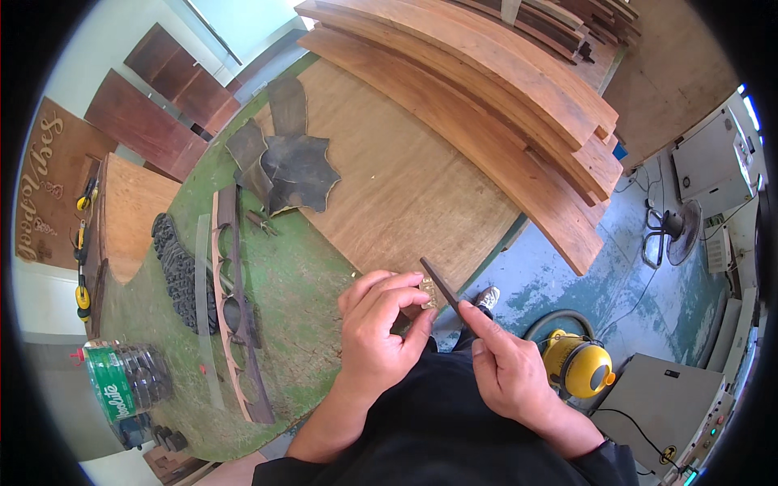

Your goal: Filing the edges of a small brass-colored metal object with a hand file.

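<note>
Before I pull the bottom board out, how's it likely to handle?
The bottom board is long and solid-looking, so probably stiff and fairly heavy. With upper boards lying on it, it may drag. Its near end seems to jut past the table, so it might tip.

A bright room in a round, bendy picture.
Pale light fills the top left, and a white strip point(750, 109) shines at the right edge. The long boards point(478, 81) look curved, with dark shadows between them. Corners are black. The left hand point(379, 328) and right hand point(509, 368) look clear; the black shirt point(454, 413) is very dark.
</note>
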`<state>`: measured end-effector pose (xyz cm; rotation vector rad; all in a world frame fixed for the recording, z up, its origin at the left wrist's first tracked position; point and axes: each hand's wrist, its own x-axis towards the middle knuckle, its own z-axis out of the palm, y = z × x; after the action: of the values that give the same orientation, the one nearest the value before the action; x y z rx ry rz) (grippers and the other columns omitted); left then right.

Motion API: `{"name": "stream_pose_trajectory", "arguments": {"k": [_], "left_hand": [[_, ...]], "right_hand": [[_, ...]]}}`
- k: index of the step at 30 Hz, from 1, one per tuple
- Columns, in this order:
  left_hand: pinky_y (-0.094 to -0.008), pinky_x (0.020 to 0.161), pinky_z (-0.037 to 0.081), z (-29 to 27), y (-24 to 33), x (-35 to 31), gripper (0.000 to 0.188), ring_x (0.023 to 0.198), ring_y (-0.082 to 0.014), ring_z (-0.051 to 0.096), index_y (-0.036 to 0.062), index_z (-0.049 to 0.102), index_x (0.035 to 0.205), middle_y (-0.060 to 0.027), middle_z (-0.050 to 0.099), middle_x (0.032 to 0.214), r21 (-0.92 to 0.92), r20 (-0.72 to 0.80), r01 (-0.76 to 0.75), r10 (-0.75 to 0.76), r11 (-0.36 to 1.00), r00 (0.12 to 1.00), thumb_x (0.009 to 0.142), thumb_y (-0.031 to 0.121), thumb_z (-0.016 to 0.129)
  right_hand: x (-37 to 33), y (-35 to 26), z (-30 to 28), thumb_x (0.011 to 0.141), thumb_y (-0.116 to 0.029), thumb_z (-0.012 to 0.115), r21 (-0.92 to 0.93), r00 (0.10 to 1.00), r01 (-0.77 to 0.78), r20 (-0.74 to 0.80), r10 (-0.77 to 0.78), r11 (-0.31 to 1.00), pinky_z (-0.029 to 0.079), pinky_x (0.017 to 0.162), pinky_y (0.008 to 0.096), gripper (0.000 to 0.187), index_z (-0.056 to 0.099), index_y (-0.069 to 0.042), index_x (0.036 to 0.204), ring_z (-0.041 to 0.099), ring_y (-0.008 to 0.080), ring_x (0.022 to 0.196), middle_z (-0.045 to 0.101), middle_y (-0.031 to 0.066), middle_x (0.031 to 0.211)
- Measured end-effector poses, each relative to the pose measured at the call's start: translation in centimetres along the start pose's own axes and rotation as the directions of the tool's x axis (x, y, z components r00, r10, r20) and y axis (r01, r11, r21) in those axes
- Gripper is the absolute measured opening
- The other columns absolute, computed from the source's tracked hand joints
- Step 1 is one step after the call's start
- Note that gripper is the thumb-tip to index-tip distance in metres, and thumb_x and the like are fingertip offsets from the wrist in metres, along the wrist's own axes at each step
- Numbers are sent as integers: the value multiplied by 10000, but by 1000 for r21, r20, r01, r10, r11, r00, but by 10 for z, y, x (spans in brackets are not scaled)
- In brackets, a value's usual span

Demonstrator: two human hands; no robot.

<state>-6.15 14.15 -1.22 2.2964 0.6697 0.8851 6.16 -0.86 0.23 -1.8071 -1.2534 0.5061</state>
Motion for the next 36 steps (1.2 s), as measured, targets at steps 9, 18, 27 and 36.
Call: {"name": "stream_pose_trajectory", "arguments": {"k": [9, 18, 27, 36], "left_hand": [[-405, 863, 477, 1, 0, 2, 266, 958, -313, 638, 65, 662, 868, -102, 716, 1001, -12, -12, -2, 1, 1000, 1000, 665, 57, 834], [-395, 838, 475, 4, 0, 5, 288, 958, -311, 634, 78, 663, 852, -83, 702, 981, -75, -46, 28, -32, 997, 998, 630, 26, 839], [-409, 843, 494, 3, -1, -1, 291, 944, -319, 639, 66, 659, 848, -105, 701, 978, -84, -51, 29, -34, 996, 998, 626, 7, 839], [-408, 842, 506, 7, -3, 4, 283, 939, -315, 639, 46, 654, 844, -120, 701, 960, -69, -52, 12, -16, 998, 999, 640, -13, 841]], "right_hand": [[-7, -4, -8, 797, 1, 617, -158, 996, -14, 89, 28, 987, 516, 474, 402, 626, 516, -88, 1408, 603, 291, 499, 613, 104, 660], [3, -1, -8, 792, -25, 637, -207, 997, 10, 80, 6, 978, 492, 430, 390, 605, 550, -109, 1385, 575, 254, 445, 581, 76, 607], [10, -8, -5, 813, -26, 625, -175, 996, 10, 88, 6, 984, 497, 445, 415, 589, 544, -111, 1389, 597, 282, 469, 592, 96, 603], [4, 5, -6, 814, -49, 638, -244, 996, 26, 86, -5, 969, 500, 451, 395, 583, 541, -118, 1385, 589, 268, 460, 584, 79, 601]]}}
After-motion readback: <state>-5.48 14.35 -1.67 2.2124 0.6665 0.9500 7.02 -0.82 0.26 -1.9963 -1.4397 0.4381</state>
